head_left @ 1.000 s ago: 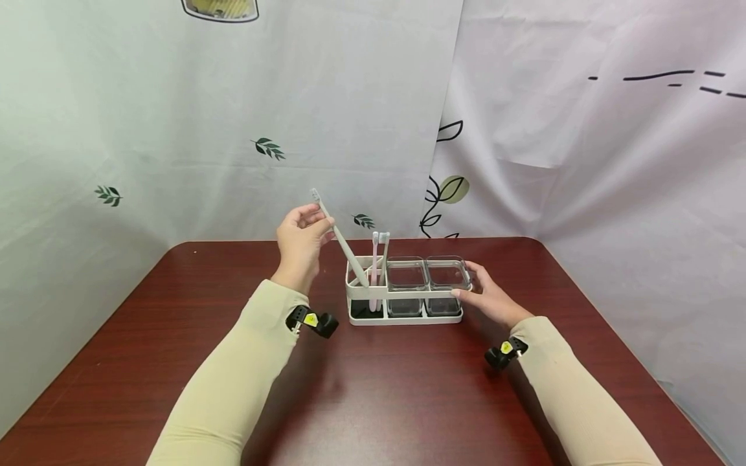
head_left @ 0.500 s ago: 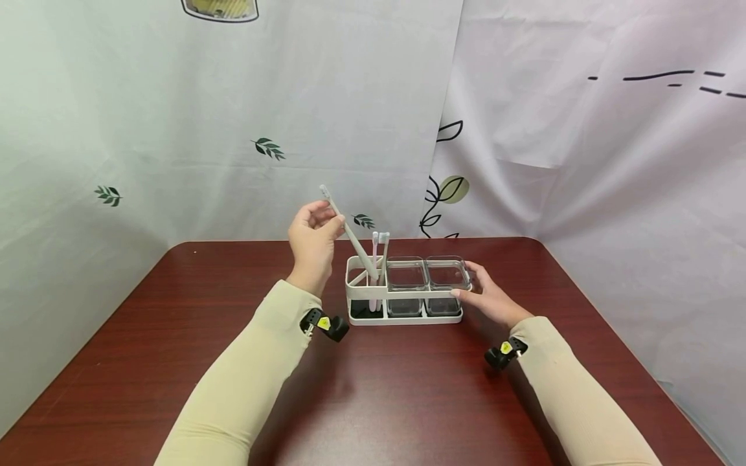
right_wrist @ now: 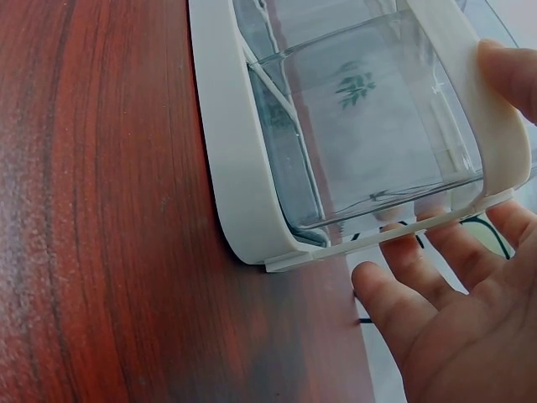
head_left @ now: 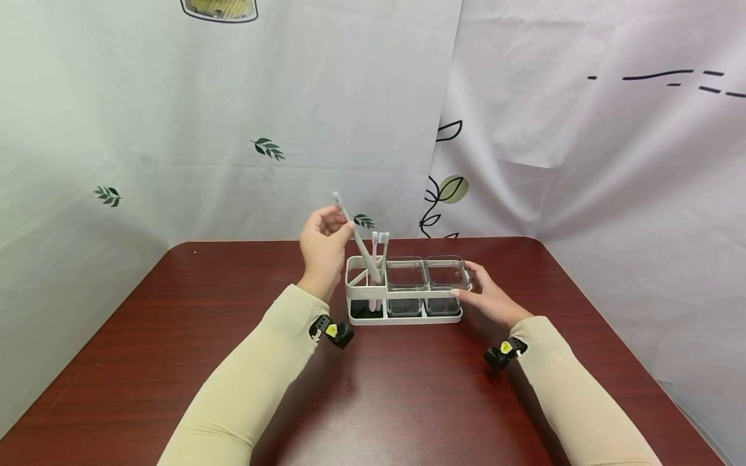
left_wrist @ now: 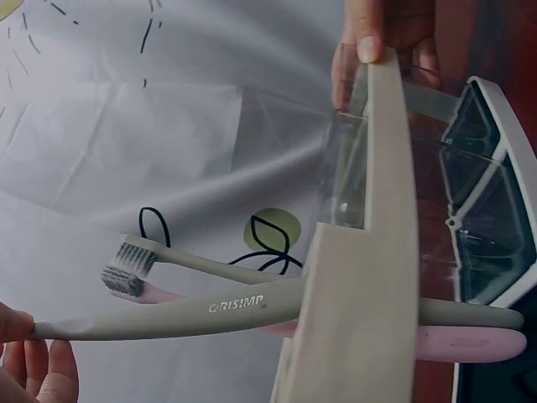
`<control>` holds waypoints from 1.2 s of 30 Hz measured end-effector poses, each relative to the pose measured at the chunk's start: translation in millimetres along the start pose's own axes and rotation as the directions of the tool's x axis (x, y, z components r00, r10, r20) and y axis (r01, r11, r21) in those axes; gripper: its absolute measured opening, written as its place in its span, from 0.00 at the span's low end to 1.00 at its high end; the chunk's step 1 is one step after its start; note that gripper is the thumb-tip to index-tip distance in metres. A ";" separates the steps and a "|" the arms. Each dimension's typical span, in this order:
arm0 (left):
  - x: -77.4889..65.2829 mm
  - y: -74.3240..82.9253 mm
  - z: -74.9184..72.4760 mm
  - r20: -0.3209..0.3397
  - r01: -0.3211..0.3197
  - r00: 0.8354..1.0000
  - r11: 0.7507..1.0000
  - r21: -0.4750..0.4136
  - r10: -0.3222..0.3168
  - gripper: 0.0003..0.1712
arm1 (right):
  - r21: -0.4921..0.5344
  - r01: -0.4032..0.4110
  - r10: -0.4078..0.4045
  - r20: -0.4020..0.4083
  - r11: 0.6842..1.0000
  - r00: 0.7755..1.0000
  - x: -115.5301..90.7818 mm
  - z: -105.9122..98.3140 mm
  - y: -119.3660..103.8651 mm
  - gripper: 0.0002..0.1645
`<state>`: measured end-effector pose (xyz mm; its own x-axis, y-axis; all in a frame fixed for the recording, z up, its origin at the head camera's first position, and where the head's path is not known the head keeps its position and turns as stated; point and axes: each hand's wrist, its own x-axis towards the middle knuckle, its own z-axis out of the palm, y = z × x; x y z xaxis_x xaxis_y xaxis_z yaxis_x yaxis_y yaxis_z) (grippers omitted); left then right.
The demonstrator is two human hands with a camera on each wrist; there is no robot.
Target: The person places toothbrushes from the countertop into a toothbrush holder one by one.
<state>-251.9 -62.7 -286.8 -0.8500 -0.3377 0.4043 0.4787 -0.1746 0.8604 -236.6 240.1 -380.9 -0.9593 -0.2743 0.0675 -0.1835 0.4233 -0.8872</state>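
My left hand [head_left: 323, 252] pinches a grey toothbrush [head_left: 360, 243] near its bristle head. It leans, handle end down, at the upper opening of a white toothbrush rack [head_left: 366, 293]. In the left wrist view, lettering shows on its handle, and the rack's rail hides the lower part. Beside it, a pink toothbrush [left_wrist: 470, 344] and another grey toothbrush [head_left: 384, 249] stand in the rack's left section. My right hand [head_left: 492, 301] grips the rack's right end, with the thumb on the front of the top rail and the fingers behind, as the right wrist view shows.
Two clear cups sit in the rack, a middle cup [head_left: 406, 277] and a right cup [head_left: 446, 275]. The rack stands on a dark red wooden table [head_left: 384, 401], close to its back edge. Behind hangs a pale patterned cloth [head_left: 350, 97].
My left hand has moved right with the grey toothbrush, bringing its lower end from the rack's left part towards the other two brushes. The right hand and the rack have stayed put.
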 end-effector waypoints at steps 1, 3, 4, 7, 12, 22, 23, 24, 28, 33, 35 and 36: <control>-0.6 -0.9 -0.3 0.005 -0.002 1.000 1.000 0.011 0.002 0.17 | 0.000 -0.002 0.002 0.002 1.000 1.000 0.2 -0.1 0.1 0.47; -2.4 -2.4 -0.8 0.013 -0.005 1.000 0.999 0.035 0.004 0.17 | 0.001 -0.007 0.007 0.004 1.000 1.000 0.3 -0.2 0.6 0.47; -3.2 -3.2 -1.0 0.017 -0.007 1.000 0.999 0.046 0.007 0.17 | -0.001 -0.009 0.009 0.004 1.000 1.000 0.4 -0.2 0.9 0.47; -4.8 -6.8 -2.0 0.033 -0.013 0.999 0.996 0.089 0.010 0.17 | -0.002 -0.012 0.012 0.002 1.000 1.000 0.5 -0.1 1.5 0.47; -8.1 -12.0 -3.6 0.072 -0.016 0.997 0.988 0.155 0.005 0.18 | -0.003 -0.014 0.014 -0.003 1.000 1.000 -0.1 0.4 1.1 0.47; -18.2 -19.6 -4.7 0.114 -0.017 0.993 0.976 0.215 -0.008 0.16 | 0.009 -0.001 0.001 -0.004 1.000 1.000 -1.0 1.0 -2.0 0.46; -18.7 -20.5 -4.7 0.114 -0.020 0.993 0.975 0.220 -0.006 0.16 | 0.010 0.000 0.000 -0.003 1.000 1.000 -1.0 1.0 -2.2 0.46; -19.3 -21.0 -4.6 0.114 -0.023 0.994 0.974 0.226 -0.003 0.16 | 0.011 0.000 0.000 -0.003 1.000 1.000 -1.0 0.9 -2.2 0.46; -22.5 -23.1 -4.5 0.123 -0.026 0.992 0.966 0.256 -0.006 0.16 | 0.007 -0.003 0.003 -0.008 1.000 1.000 -0.9 0.9 -2.1 0.46; -27.2 -25.6 -5.9 0.133 -0.018 0.991 0.957 0.290 -0.021 0.16 | 0.010 0.004 -0.004 -0.011 1.000 1.000 -0.7 1.0 -1.5 0.46; -28.8 -27.0 -6.3 0.132 -0.017 0.991 0.955 0.296 -0.023 0.15 | 0.011 0.005 -0.005 -0.011 1.000 1.000 -0.7 1.1 -1.4 0.46; -29.5 -27.8 -6.2 0.131 -0.019 0.991 0.955 0.297 -0.022 0.15 | 0.011 0.005 -0.005 -0.011 1.000 1.000 -0.7 1.1 -1.3 0.46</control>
<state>-238.7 -53.7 -324.6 -0.8816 -0.2096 0.4229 0.4076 0.1138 0.9061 -235.4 238.9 -380.2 -0.9606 -0.2669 0.0770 -0.1861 0.4124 -0.8918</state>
